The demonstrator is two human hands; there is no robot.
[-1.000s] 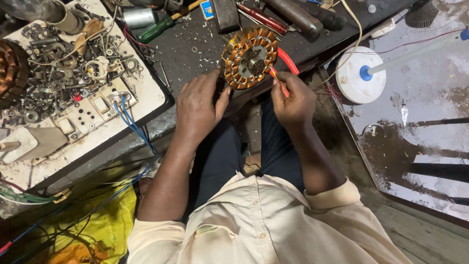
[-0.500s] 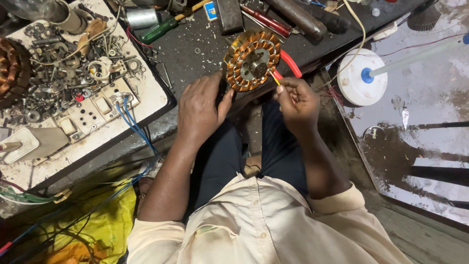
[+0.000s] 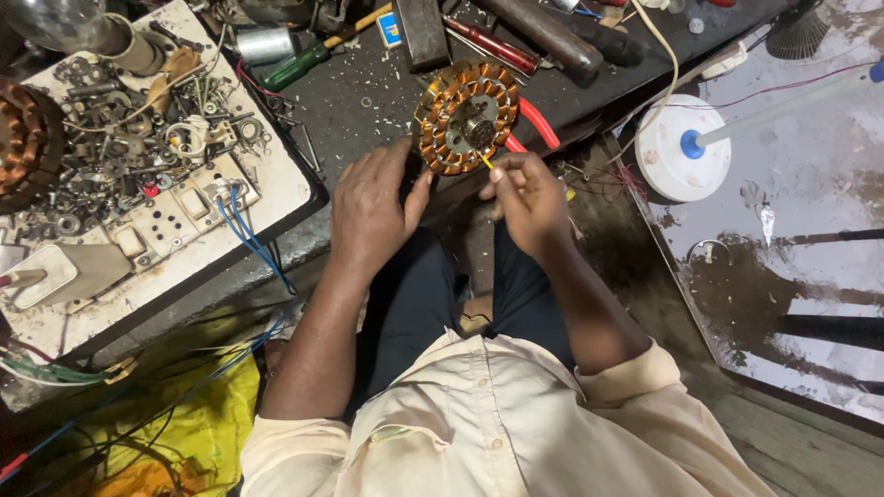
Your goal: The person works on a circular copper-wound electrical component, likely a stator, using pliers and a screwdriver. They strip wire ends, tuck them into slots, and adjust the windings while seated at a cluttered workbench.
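Observation:
A round motor stator with copper windings stands tilted on the dark bench edge. My left hand grips its lower left rim. My right hand pinches a thin yellow strip whose tip touches the stator's lower edge. Red-handled pliers lie just behind the stator, partly hidden by it.
A white switchboard with blue wires and a heap of nuts and washers sits on the left. Screwdrivers and tools lie at the back of the bench. A white round fan base stands at right. Yellow cloth lies low left.
My right hand has moved up and left from beside the pliers to the stator's lower edge, now pinching the yellow strip. The left hand stays on the rim.

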